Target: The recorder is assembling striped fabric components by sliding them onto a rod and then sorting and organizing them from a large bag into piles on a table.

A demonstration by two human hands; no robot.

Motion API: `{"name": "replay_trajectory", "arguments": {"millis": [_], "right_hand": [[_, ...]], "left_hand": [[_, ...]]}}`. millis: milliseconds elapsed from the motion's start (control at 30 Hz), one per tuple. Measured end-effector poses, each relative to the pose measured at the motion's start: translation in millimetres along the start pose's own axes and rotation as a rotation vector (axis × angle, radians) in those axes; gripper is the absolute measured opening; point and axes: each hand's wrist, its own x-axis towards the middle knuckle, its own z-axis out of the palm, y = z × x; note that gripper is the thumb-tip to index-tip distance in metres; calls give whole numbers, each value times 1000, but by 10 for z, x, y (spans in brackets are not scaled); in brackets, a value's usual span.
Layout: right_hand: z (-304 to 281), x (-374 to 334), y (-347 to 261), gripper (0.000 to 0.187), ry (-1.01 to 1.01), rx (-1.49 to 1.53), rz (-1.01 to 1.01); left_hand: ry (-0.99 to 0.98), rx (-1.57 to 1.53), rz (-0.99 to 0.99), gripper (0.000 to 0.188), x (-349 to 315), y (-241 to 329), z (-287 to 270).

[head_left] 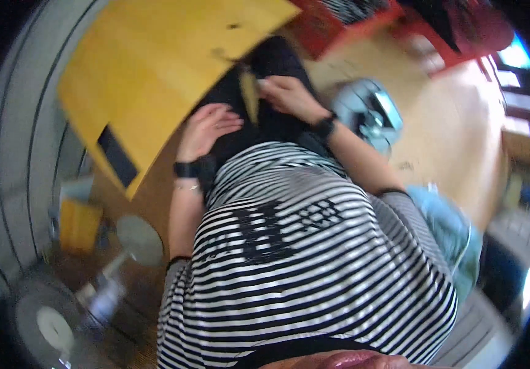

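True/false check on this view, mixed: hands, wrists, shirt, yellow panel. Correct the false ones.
1. The left hand and the right hand are apart. True.
2. Both hands wear gloves. False: both are bare.
3. A dark band is on each wrist: left wristband, right wristband. True.
4. The striped shirt is red and yellow. False: its stripes are black and white.
5. A dark strip lies near a corner of the yellow panel. True.
6. The left hand lies flat on the yellow panel. False: it is beside the panel's edge, over the lap.
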Motion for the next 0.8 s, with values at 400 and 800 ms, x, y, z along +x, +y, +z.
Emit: {"name": "replay_trajectory", "arguments": {"millis": [400, 800], "right_hand": [[156, -4, -60, 33, -137, -71, -267], [-166, -498, -208, 31, 42, -170, -151]], "left_hand": [[-228, 45, 124, 54, 287, 104, 618], [-300, -21, 127, 41, 742, 268, 899]]}}
